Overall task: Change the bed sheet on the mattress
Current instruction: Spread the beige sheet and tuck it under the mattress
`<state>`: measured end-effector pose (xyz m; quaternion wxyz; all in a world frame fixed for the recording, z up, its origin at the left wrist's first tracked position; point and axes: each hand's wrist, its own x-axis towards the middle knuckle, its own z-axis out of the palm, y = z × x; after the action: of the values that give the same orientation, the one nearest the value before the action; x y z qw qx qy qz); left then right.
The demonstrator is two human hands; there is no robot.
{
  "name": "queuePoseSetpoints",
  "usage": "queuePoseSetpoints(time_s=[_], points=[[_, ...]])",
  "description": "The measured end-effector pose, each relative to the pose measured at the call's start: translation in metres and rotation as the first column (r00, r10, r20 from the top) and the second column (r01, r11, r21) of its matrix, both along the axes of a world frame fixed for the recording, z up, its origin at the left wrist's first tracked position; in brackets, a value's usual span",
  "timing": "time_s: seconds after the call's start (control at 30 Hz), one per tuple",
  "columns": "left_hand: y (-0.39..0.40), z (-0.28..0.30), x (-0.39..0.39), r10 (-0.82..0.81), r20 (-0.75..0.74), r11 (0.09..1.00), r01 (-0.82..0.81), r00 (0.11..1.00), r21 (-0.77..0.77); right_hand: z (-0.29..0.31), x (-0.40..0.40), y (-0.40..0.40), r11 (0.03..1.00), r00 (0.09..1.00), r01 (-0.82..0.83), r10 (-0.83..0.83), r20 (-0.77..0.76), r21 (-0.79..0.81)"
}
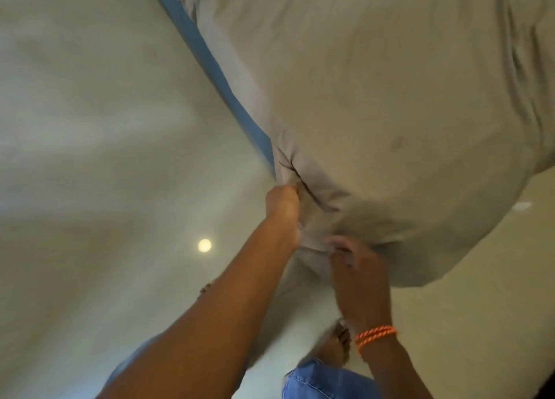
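A beige bed sheet (375,98) covers the mattress, which fills the upper right of the head view. A blue strip of the mattress side (207,65) shows along its left edge. At the near corner the sheet bunches into folds. My left hand (283,209) grips the sheet at that corner, fingers curled into the fabric. My right hand (357,272), with an orange cord bracelet on the wrist, pinches the sheet's lower edge just right of the left hand. The sheet's hem under the corner is hidden by my hands.
A pale glossy floor (90,158) lies to the left and below, with a round light reflection (204,245) on it. My bare foot (338,344) and blue jeans (324,382) stand close below the corner. A small white scrap (522,205) lies on the floor at right.
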<state>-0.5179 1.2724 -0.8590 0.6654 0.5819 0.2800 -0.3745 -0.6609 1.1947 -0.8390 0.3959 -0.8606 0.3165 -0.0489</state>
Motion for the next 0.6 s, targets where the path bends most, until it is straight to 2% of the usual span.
queuePoseSetpoints(time_s=[0.03, 0.1, 0.17, 0.27, 0.3, 0.37, 0.43, 0.5, 0.6], points=[[-0.003, 0.006, 0.006, -0.008, -0.049, 0.993, 0.014, 0.999, 0.12, -0.005, 0.001, -0.014, 0.98, 0.983, 0.186, -0.185, -0.017, 0.069], [0.002, 0.009, 0.029, -0.011, 0.031, 0.993, 0.007, 0.999, 0.115, -0.009, 0.008, -0.045, 0.83, 0.852, 0.508, -0.524, 0.009, 0.232], [0.0, -0.008, 0.02, -0.067, 0.005, 0.995, 0.067, 0.998, 0.077, 0.0, 0.013, -0.065, 0.663, 0.675, 0.709, -0.736, 0.039, 0.242], [-0.004, -0.029, 0.026, -0.074, 0.013, 0.997, 0.074, 0.997, 0.028, -0.002, 0.006, -0.089, 0.489, 0.493, 0.863, -0.87, -0.001, 0.129], [-0.011, -0.032, 0.023, -0.086, 0.007, 0.996, 0.086, 0.996, 0.004, -0.008, 0.005, -0.099, 0.435, 0.45, 0.884, -0.891, -0.059, 0.17], [-0.025, -0.029, 0.015, -0.088, -0.021, 0.996, 0.088, 0.996, 0.014, -0.017, 0.001, -0.113, 0.265, 0.353, 0.901, -0.908, -0.227, 0.345], [-0.034, -0.026, 0.011, -0.031, -0.047, 0.999, 0.032, 0.998, 0.019, -0.025, -0.009, -0.111, 0.135, 0.352, 0.862, -0.853, -0.386, 0.488], [-0.038, -0.021, 0.007, 0.034, -0.077, 0.999, -0.035, 0.996, -0.008, -0.038, -0.018, -0.1, 0.129, 0.414, 0.826, -0.799, -0.435, 0.548], [-0.039, -0.014, -0.002, 0.036, -0.054, 0.999, -0.036, 0.998, 0.003, -0.054, -0.022, -0.075, 0.201, 0.592, 0.673, -0.724, -0.354, 0.712]])
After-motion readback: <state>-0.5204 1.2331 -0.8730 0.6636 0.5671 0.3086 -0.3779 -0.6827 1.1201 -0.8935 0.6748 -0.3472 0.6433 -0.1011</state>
